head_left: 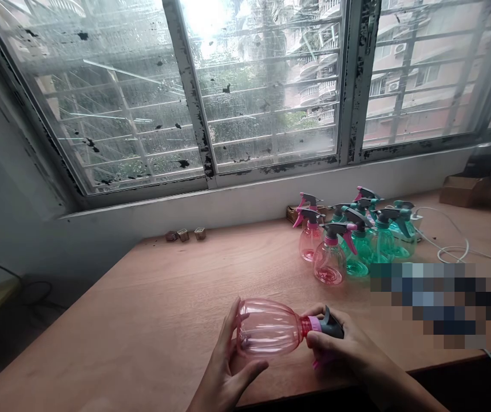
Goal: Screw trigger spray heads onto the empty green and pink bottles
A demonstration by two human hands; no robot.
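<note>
A pink see-through spray bottle (266,329) lies sideways between my hands, just above the wooden desk (151,309) near its front edge. My left hand (224,372) wraps around the bottle's round base. My right hand (340,346) is closed around the dark grey and pink trigger head (329,326) at the bottle's neck. A group of several upright spray bottles, pink ones (329,260) and green ones (378,237), stands further back on the right.
Three small brown cubes (185,234) sit near the wall under the window (266,86). White cables (455,249) run across the right side. A cardboard box (464,191) stands at the far right. A blurred patch covers part of the desk's right.
</note>
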